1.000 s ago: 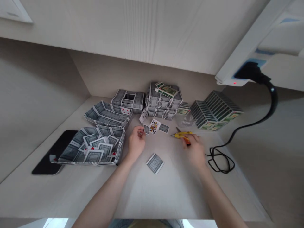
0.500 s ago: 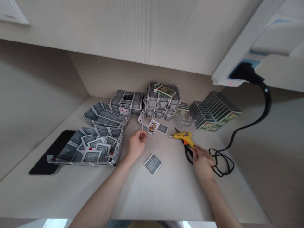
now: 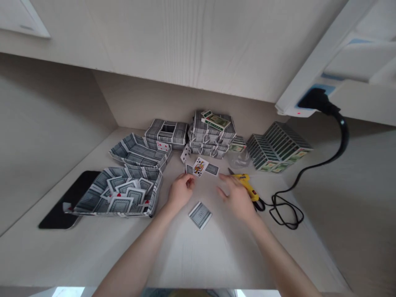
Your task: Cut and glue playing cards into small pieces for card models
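My left hand [image 3: 182, 189] rests near the middle of the table with its fingers curled together; whatever they may hold is hidden. Just beyond its fingertips lie a queen playing card [image 3: 199, 166] face up and a face-down card [image 3: 212, 169]. My right hand [image 3: 236, 196] is open above the table, thumb and fingers apart, with nothing between them. Partly behind it lies a yellow glue gun [image 3: 251, 190], over scissors [image 3: 261, 205] with dark handles. Between my forearms sits a folded card piece [image 3: 200, 215], patterned side up.
At left are an open box made of cards [image 3: 156, 194] holding loose cards, another card tray [image 3: 136, 150] and a black phone [image 3: 58, 218]. Card-built boxes [image 3: 210, 134] and stacked card packs [image 3: 278, 146] line the back. A black cord [image 3: 309, 167] runs to the wall socket.
My right hand has let go of the glue gun and moved left toward the middle, its fingers opening. The glue gun lies on the table. My left hand has shifted slightly right.
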Demonstrator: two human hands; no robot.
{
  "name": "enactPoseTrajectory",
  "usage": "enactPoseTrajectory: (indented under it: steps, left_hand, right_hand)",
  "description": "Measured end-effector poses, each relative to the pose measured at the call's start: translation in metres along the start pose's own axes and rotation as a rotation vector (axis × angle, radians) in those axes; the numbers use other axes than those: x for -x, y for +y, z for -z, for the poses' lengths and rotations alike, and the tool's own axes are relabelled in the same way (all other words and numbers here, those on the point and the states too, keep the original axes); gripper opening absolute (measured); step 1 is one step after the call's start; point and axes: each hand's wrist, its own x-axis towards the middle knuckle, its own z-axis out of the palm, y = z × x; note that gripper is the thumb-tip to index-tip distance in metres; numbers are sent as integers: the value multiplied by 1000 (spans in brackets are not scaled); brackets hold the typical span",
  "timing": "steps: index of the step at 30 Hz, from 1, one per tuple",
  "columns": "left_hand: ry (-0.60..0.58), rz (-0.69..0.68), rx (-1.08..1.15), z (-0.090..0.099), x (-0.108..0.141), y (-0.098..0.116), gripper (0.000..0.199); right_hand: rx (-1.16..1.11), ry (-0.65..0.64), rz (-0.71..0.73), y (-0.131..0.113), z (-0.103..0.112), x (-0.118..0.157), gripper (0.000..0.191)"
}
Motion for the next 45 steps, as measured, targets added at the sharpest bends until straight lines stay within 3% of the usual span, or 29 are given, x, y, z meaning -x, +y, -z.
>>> enactPoseTrajectory:
  steps: [4,8,10,13,19,22,26,28,30,37,45]
  left_hand:
    - [20,26,-3,1,0,-2,21]
    - [91,120,-14,6,-2,-3,20]
    - [139,164,-15,9,-4,-4,21]
    - [166,177,-3,9,-6,-6,21]
    - [177,151,16,6,-7,-12,22]
    - [219,151,61,10,-8,-10,21]
    - [205,149,384,18,-7,5,31]
    - [98,149,632,21,-5,16,37]
    - [24,156,757,24,-2,24,40]
    - [-113,231,784,25,1,29,33]
    - [-223,309,678,24,2,29,29]
  right_hand:
    - [33,-198,53,-30,-17,-60,74]
    - [104,-383,-73,-36,-38,-106,104]
    - [122,-486,-89,-35,-44,-117,110]
    - [106,-555,-69,-34,-46,-122,105]
    - [3,-474,-98,-33,-34,-117,65]
    - [-123,-325,-134,-32,-22,-109,55]
    - [-733,-58,-250,-35,-9,-83,62]
    - [-1095,-78,-298,-40,-6,-67,61]
    - [-1289,-86,-337,-45,-6,-51,57]
    - [-1367,36,-423,-46,-22,-25,46]
    - [-1415,-83,-587,-30,-36,-16,32]
